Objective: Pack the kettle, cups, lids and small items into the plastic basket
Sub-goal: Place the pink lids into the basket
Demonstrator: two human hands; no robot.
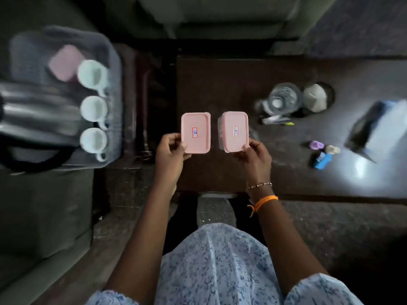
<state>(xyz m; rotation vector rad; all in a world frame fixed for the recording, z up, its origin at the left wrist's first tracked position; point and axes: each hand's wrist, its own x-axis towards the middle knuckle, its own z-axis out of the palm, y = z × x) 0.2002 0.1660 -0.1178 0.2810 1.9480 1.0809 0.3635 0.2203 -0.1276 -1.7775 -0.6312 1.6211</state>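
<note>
Pink plastic is in both hands over the dark table [220, 84]; the left hand [170, 154] pinches a flat lid [195, 133] by its near edge, and the right hand [253, 156] grips a lidded box [234, 131] the same way, the two just apart. Best carry them left one at a time and slot them flat or on edge; the basket [114, 62] is crowded, holding the kettle [37, 115], three white cups [93, 108] in a row and another pink lid [65, 62]. A glass jug [284, 99], pens and small bottles [322, 154] wait on the right.
</note>
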